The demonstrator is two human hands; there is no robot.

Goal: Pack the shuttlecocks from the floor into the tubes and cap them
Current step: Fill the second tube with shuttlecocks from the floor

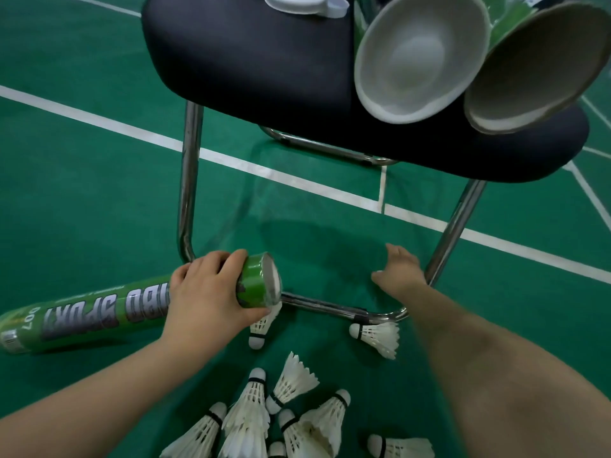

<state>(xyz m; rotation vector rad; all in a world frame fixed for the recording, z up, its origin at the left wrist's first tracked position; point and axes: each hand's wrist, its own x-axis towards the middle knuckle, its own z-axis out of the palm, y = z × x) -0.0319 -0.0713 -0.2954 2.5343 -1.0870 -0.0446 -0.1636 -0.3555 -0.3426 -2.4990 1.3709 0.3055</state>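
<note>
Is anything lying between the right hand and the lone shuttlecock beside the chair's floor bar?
Yes. The chair's chrome floor bar runs between them: the right hand is past it, and the shuttlecock lies on its near side.

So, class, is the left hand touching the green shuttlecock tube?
Touching: the head view shows the left hand curled around the green shuttlecock tube near its end.

A green tube (86, 317) with grey lettering lies nearly level at lower left, gripped near its open right end by the left hand (211, 292). White feathered shuttlecocks (284, 421) are heaped at bottom centre. A lone shuttlecock (377, 337) lies right of centre. Two more tubes (420, 57) show open mouths at upper right, and white caps (297, 3) sit at top centre.
</note>
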